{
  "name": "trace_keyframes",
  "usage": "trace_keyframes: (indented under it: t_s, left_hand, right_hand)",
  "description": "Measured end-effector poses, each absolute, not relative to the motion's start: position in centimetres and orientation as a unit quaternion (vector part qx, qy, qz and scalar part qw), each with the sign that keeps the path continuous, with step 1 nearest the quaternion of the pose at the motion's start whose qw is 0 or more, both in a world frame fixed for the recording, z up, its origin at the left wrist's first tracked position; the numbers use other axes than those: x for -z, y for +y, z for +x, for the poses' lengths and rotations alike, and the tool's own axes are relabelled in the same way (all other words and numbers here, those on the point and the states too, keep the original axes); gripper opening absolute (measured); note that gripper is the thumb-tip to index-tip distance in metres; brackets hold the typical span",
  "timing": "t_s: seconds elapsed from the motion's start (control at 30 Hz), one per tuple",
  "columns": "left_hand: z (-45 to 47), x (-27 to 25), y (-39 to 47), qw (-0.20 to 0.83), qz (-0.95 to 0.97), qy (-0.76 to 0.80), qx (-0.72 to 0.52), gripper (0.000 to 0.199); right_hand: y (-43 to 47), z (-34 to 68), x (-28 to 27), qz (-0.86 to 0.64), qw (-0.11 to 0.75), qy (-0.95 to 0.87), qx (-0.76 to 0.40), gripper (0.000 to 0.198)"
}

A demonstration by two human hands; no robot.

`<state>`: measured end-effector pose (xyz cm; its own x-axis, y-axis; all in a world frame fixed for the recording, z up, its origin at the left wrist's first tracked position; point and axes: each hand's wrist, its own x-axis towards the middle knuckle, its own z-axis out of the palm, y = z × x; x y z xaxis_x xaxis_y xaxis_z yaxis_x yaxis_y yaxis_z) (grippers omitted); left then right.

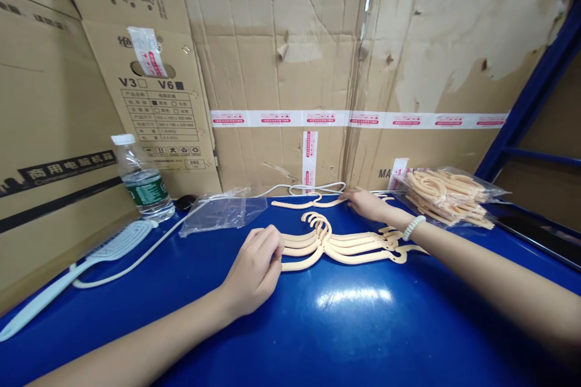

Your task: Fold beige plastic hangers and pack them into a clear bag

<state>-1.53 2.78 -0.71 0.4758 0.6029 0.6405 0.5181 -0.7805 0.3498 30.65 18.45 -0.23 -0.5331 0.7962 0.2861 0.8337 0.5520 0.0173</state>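
Hangers of pale peach plastic (356,259), several laid one behind another with their hooks overlapping, lie flat on the glossy blue table (295,338) in front of the person. The bare left hand (258,263) is closed on their left ends, fingers curled and thumb drawn in. Their right ends, notched and curved, lie below the forearm of the right hand (367,203), which wears a pale beaded bracelet (414,228) at the wrist. That hand reaches over to a separate peach plastic hanger (293,204) lying farther back, its fingertips at the hanger's right arm; whether they grip it or only touch it, I cannot tell.

Right of this hand sits a clear plastic bag packed with more peach hangers (445,193). On the left, a crumpled transparent plastic bag (222,214) lies near a clear bottle with a white cap and green label (146,187). A pale blue vented hairbrush (120,243) lies in front of the bottle, next to a white cable (136,266). Brown cardboard panels (281,72), crossed by white tape with red print (318,118), stand along the back.
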Motion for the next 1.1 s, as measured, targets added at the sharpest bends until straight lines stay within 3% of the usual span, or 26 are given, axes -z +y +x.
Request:
trace_keyframes:
  t_s: [0.3,0.7,1.1]
  left_hand:
    - [-1.7,0.8,2.9,0.053,0.859,0.342,-0.377,0.019]
    - [-1.9,0.8,2.6,0.019,0.873,0.284,-0.395,0.020]
    - [-1.7,0.4,2.6,0.010,0.862,0.302,-0.407,0.024]
  right_hand:
    - [17.9,29.7,-0.9,-0.466,0.114,-0.871,0.102,0.010]
    - [12.1,31.8,-4.0,-0.448,0.177,-0.870,0.105,0.009]
    - [7.1,32.9,-3.3,-0.441,0.422,-0.791,0.039,0.017]
